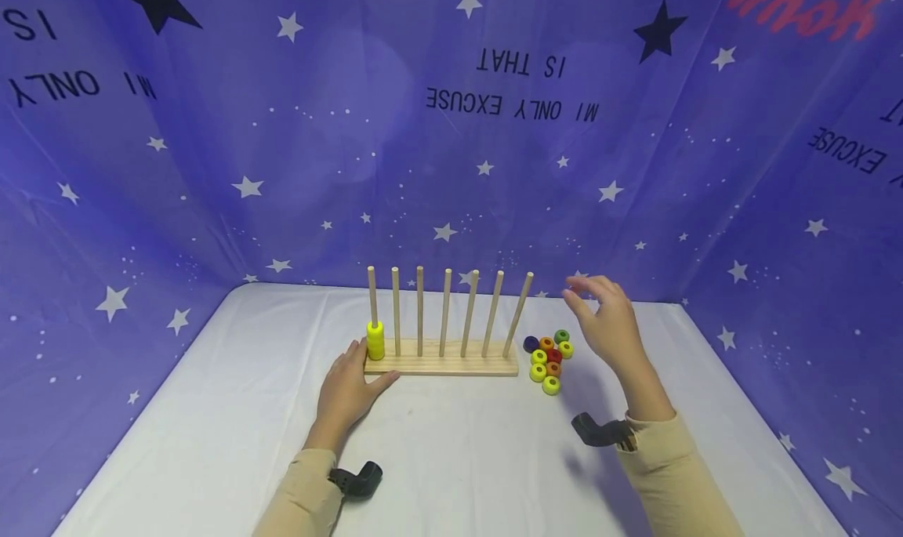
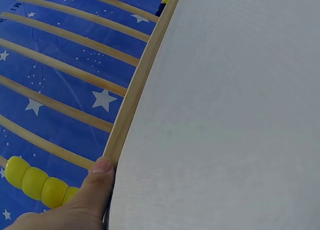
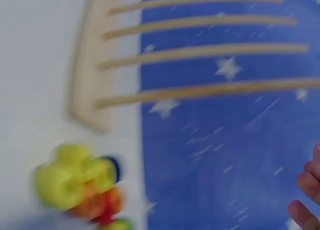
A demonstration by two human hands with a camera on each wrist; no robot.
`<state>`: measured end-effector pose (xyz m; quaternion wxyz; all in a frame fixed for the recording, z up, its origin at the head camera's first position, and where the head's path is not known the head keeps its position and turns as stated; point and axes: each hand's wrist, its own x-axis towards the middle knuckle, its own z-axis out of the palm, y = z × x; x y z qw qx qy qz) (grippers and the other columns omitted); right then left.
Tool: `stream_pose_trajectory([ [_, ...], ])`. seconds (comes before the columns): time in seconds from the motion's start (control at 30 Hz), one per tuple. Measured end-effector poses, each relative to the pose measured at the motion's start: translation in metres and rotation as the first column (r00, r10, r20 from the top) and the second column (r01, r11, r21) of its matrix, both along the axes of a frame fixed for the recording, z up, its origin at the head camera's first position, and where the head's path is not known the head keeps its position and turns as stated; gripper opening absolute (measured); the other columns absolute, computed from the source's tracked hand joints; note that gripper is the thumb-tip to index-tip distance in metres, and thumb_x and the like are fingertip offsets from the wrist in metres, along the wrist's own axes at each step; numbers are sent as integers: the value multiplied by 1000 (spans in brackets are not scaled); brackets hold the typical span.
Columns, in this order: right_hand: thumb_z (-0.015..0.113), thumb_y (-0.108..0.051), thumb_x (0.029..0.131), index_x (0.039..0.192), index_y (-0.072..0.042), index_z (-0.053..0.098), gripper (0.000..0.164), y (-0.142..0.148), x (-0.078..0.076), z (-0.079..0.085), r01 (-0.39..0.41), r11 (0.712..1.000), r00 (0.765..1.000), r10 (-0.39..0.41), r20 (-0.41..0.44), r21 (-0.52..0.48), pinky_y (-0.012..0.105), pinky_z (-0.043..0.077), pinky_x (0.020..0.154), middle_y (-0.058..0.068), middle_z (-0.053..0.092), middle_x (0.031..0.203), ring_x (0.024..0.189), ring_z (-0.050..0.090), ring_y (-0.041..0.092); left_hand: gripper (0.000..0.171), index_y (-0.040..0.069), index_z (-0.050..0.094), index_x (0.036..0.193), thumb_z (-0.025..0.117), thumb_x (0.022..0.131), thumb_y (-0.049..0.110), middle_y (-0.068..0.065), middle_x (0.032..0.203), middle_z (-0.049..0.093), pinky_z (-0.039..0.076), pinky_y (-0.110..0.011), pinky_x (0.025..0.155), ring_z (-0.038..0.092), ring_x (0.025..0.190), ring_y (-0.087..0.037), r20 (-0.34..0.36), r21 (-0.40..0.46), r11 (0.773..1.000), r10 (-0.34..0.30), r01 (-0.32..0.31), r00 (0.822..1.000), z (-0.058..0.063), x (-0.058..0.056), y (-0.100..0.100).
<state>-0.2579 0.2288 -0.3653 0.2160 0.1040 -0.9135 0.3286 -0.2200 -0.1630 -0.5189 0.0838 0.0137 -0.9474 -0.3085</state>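
A wooden peg rack (image 1: 451, 368) with several upright pegs stands on the white table. Yellow beads (image 1: 376, 341) are stacked at the foot of its leftmost peg. My left hand (image 1: 346, 388) grips the rack's left end, its thumb (image 2: 97, 182) along the front edge and the other fingers at the end and behind. To the right of the rack, my right hand (image 1: 605, 321) is raised above the table, fingers loosely bent, with nothing seen between them. Below and left of it lies a group of loose beads (image 1: 553, 355) in yellow, orange, red, green and dark blue.
A white cloth (image 1: 451, 458) covers the table. Blue star-printed fabric (image 1: 451, 192) hangs behind and on both sides. Each wrist wears a black camera mount, one on the left (image 1: 358, 480) and one on the right (image 1: 600, 429). The pegs rise well above the beads.
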Motion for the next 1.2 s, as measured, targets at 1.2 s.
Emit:
stream_pose_trajectory([
  [1.2, 66, -27, 96, 126, -5, 62, 37, 48, -23, -129, 32, 993, 938, -69, 340, 112, 54, 50, 97, 17, 64, 123, 112, 61, 36, 96, 4, 32, 154, 71, 85, 57, -24, 156, 37, 27, -58, 121, 34, 145, -44, 13, 3, 1000, 6, -6, 1000, -1, 0, -1],
])
